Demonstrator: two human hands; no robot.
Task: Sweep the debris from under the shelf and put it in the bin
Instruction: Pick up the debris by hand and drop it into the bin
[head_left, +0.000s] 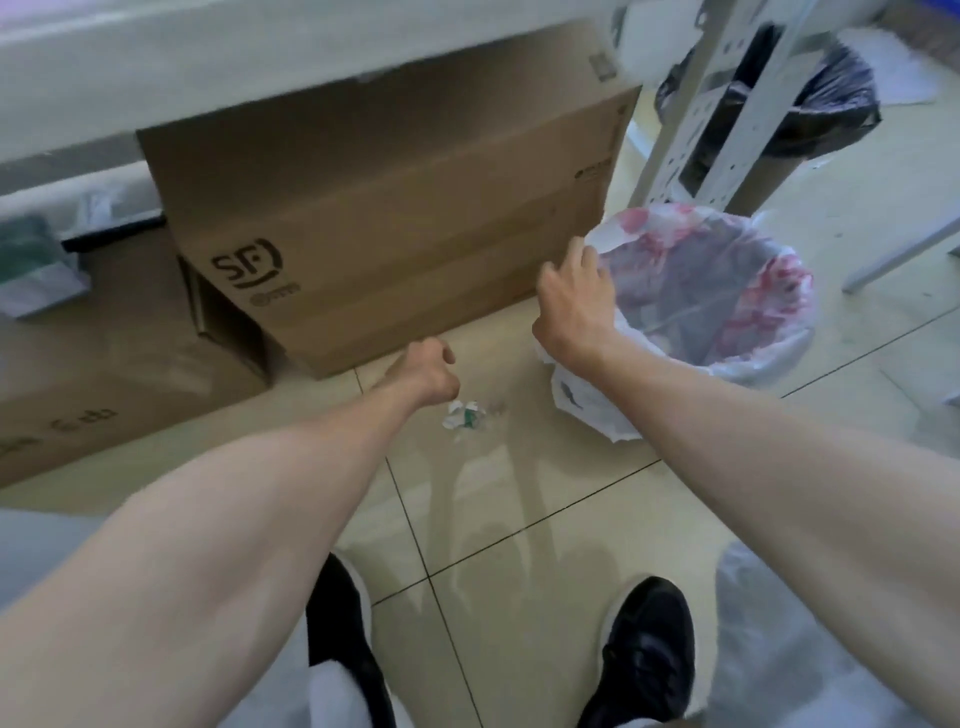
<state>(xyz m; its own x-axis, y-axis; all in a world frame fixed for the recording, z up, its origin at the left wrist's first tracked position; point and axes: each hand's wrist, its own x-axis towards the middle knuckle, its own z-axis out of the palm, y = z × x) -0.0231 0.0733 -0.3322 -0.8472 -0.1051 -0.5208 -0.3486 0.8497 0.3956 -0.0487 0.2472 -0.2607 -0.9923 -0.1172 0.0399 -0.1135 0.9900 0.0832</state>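
Observation:
Small crumpled white and green debris (464, 415) lies on the tiled floor in front of a large cardboard box (389, 218) that stands under the white shelf (208, 67). My left hand (430, 373) hovers just above and left of the debris, fingers curled, with nothing visible in it. A small bin (779, 353) lined with a white and red plastic bag stands on the floor to the right. My right hand (574, 296) is at the bin's left rim and pinches the edge of the liner.
A second flat cardboard box (104, 395) lies at the left. A white perforated shelf post (691, 130) rises behind the bin, with a black-bagged bin (841, 98) beyond it. My black shoes (649, 660) stand on the tiles below.

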